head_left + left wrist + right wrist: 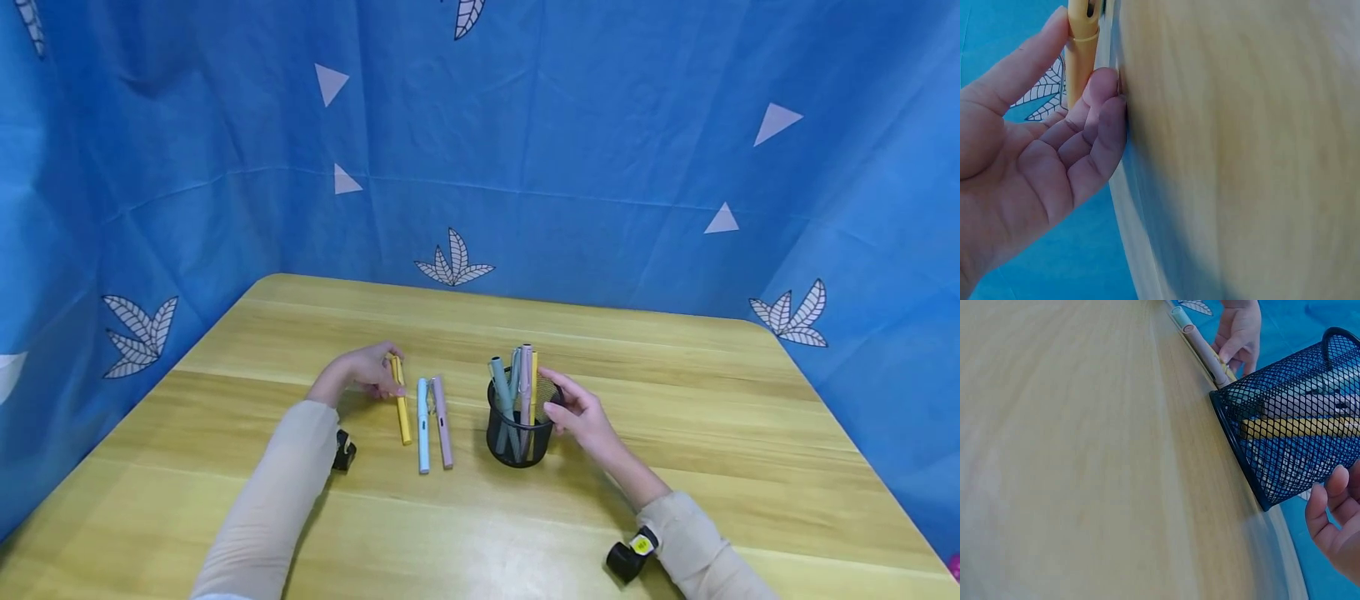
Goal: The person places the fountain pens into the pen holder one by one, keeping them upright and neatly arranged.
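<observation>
Left of the mesh cup [495,440], as seen from the person's side: held yellow pen [405,421], pinched near its far end by the left hand [371,369]. Thumb on one side, bent fingertips on the other; gap narrow, no wider than the barrel. Cannot tell whether raised at all off the wood.

Between that pen and the cup, lying side by side: light blue pen [423,425], then loose lilac pen [442,421], nearest the cup. Far ends close together, near ends a little spread.

Cup itself black, upright on the table [465,533]. Inside it: two grey-green pens [501,387], one tilted toward the cup's left rim; upright lilac pen [526,379]; second yellow pen [534,387] toward the cup's right side.

At the cup's right, right hand [585,417], thumb and fingers curved round the wall near the rim, about as wide as that side of the cup. Cannot tell how firmly pressed.

Farther out, nearer the person than the cup: pale sleeves [281,492] on both arms, with a black device [626,562] at the right wrist, yellow label on top. Beyond the cup and table: blue curtain [600,125], printed with white triangles and leaf sprays.
</observation>
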Motion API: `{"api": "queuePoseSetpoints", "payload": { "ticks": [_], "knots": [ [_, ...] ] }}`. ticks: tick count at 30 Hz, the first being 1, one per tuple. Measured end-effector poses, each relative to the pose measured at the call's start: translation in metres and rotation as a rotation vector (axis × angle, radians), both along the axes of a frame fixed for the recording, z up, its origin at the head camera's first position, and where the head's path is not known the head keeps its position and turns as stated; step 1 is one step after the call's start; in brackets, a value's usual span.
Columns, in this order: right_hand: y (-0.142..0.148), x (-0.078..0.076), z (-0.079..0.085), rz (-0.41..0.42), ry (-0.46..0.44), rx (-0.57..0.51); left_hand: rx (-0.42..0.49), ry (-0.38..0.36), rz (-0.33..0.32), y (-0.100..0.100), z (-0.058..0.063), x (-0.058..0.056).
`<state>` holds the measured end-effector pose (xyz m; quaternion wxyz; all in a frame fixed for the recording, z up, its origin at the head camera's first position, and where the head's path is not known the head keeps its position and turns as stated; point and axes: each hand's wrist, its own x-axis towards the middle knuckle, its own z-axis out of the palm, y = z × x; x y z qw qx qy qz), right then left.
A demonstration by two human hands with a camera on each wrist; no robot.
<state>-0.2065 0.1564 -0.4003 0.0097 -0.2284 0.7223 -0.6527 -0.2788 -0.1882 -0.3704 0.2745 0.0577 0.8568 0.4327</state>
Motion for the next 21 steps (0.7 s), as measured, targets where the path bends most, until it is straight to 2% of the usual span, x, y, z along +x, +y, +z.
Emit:
{"api": "queuePoseSetpoints", "payload": {
  "ticks": [5,12,21],
  "knots": [
    [0.0002,-0.0002,0.0003,0.005,-0.014,0.006,0.053,0.013,-0.039,0.0013,0.0006,-0.0012],
    [0.0006,-0.0012,0.0002,-0.005,0.004,0.005,0.192,-0.038,-0.042,0.0042,0.0014,-0.0028],
    [0.0007,-0.0004,0.0003,0.0,0.0,0.0,0.178,-0.004,-0.036,0.0063,-0.0022,-0.0016]
  ]
}}
